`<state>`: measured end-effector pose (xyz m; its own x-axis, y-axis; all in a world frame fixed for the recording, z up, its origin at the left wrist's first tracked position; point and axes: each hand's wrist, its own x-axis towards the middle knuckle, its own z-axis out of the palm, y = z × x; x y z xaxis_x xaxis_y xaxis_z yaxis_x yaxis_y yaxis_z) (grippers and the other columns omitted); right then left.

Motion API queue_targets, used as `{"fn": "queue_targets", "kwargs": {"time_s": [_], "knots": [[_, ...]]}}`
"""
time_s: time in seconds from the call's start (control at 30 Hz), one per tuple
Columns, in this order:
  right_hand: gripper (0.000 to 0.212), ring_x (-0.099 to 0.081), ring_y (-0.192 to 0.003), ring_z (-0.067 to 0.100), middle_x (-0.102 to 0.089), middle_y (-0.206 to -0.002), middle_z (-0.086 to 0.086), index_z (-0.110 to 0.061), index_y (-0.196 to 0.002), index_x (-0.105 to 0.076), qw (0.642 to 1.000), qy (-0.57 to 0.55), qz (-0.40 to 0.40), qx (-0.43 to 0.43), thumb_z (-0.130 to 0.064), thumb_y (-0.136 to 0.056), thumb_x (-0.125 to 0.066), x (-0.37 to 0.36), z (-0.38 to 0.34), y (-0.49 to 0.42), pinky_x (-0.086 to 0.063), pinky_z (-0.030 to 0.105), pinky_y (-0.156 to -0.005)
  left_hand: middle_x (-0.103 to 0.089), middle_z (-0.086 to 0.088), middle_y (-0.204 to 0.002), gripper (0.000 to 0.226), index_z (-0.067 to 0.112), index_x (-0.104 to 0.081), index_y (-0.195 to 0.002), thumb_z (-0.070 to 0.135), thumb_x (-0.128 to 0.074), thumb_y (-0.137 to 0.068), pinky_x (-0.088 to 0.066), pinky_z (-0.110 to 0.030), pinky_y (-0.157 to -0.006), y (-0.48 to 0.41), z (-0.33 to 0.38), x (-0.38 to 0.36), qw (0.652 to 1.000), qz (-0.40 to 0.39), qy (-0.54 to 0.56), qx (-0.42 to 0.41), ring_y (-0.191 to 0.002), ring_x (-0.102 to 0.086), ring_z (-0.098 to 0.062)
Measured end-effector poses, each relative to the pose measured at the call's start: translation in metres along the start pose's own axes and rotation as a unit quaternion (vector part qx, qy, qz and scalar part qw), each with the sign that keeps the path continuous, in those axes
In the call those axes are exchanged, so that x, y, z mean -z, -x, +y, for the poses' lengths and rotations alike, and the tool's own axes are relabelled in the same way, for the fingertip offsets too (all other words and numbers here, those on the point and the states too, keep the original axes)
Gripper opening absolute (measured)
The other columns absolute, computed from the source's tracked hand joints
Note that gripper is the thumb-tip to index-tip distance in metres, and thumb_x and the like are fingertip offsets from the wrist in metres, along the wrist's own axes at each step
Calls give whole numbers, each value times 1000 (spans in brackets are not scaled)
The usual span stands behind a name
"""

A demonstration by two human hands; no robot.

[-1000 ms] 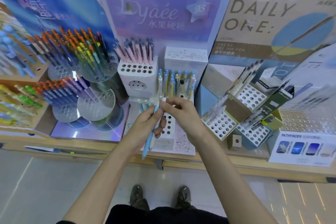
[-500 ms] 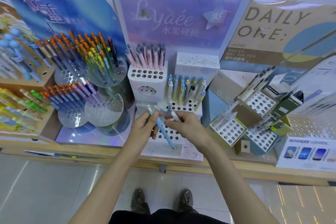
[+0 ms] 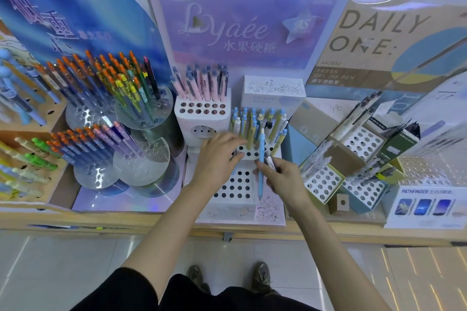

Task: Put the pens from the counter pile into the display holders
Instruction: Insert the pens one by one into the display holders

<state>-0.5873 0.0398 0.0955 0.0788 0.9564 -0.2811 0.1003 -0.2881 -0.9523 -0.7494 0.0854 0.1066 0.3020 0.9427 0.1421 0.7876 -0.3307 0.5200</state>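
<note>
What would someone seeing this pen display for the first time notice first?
Dead centre, the right hand pinches a light blue pen upright by the white holder, with the left hand beside it. Behind them stands the big purple Lyaée sign. At the left, orange-topped pens bristle from clear round holders.

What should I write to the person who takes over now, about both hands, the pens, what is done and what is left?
Left hand: over the white holder; grip cannot be told.
Right hand: pinches a light blue pen upright, with a pale pen beside it.
Done: blue and yellow pens stand in the middle tier.
Left: seat the held pens; visible front holes are empty. No pile in view.
</note>
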Motion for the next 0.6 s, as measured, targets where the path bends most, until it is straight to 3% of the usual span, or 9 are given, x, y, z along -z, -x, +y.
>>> {"fn": "queue_targets", "kwargs": {"time_s": [0.1,0.2,0.27,0.37,0.6], "knots": [[15,-34,-47,10,-66,-73,14,-13,-82,-67,1000,25,-8,10,-17,-94,-58,-3,8,2,-32,24,-49,-64,3,-117,24,17,-68,-115,18,-57,-94,-23,-27,-93,0,-2,-8,1000,-6,-6,-3,-111,-54,-18],[10,-43,-57,9,-71,-91,3,-27,-85,-58,997,64,6,47,-22,-94,-58,-5,12,2,-40,27,-59,-70,-3,-103,18,11,-71,-106,13,-61,-91,-27,-26,-90,3,-7,-6,1000,3,17,11,-95,-61,-23],[9,-50,-68,1,-67,-95,-11,-31,-88,-57,992,91,6,85,-24,-93,-59,-9,12,0,-41,18,-66,-71,-4,-100,21,12,-69,-110,15,-65,-89,-30,-28,-90,2,-9,-3,1000,-7,18,19,-93,-62,-24],[10,-53,-82,-2,-55,-92,-15,-27,-91,-58,983,122,50,128,-18,-92,-62,-19,15,-6,-44,20,-74,-71,-6,-98,21,10,-69,-107,15,-67,-87,-38,-33,-90,0,-11,1,999,-38,22,9,-92,-62,-26],[12,-49,-72,-7,-51,-75,-15,-18,-84,-53,976,146,79,141,-14,-93,-61,-31,22,-17,-34,10,-64,-62,-4,-111,28,12,-64,-114,23,-67,-87,-30,-27,-95,2,-17,0,999,-42,6,27,-109,-53,-24]]}}
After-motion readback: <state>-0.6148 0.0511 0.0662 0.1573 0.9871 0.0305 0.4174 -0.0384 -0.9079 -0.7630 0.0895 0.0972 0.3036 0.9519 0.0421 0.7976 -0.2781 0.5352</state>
